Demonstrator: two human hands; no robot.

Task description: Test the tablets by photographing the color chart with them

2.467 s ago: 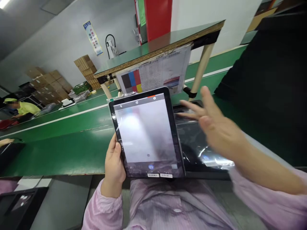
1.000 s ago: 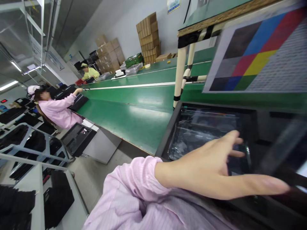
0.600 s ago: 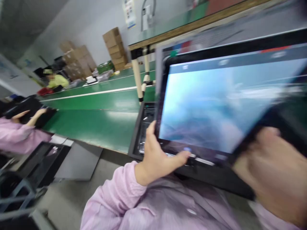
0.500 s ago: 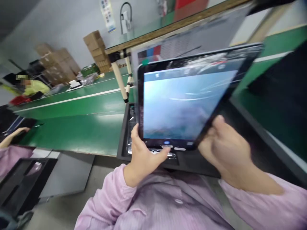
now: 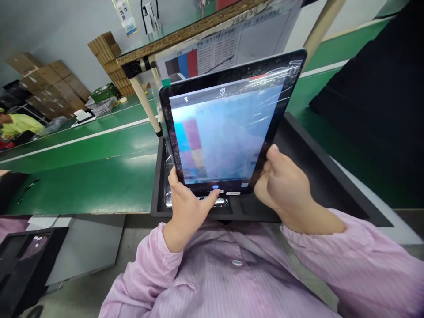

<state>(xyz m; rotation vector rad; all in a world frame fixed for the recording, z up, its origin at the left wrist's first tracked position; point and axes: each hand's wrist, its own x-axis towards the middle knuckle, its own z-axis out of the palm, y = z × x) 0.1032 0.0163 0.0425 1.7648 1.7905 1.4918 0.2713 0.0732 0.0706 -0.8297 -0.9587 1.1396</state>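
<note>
Both hands hold a tablet (image 5: 228,128), raised and tilted with its lit screen toward the wearer, above a black tray (image 5: 338,185) at the near edge of the green worktop (image 5: 109,185). The left hand (image 5: 187,205) grips its lower left corner, thumb across the bottom rim near a white label (image 5: 232,193); the right hand (image 5: 286,187) is closed around the lower right edge, fingers curled. The screen shows blurred coloured blocks. A green sticker (image 5: 166,83) marks the upper left corner. In the tray's left end lies a shiny wrapped item (image 5: 168,201), mostly hidden. Behind the tablet hangs a printed chart (image 5: 215,55), under a shelf (image 5: 198,33).
</note>
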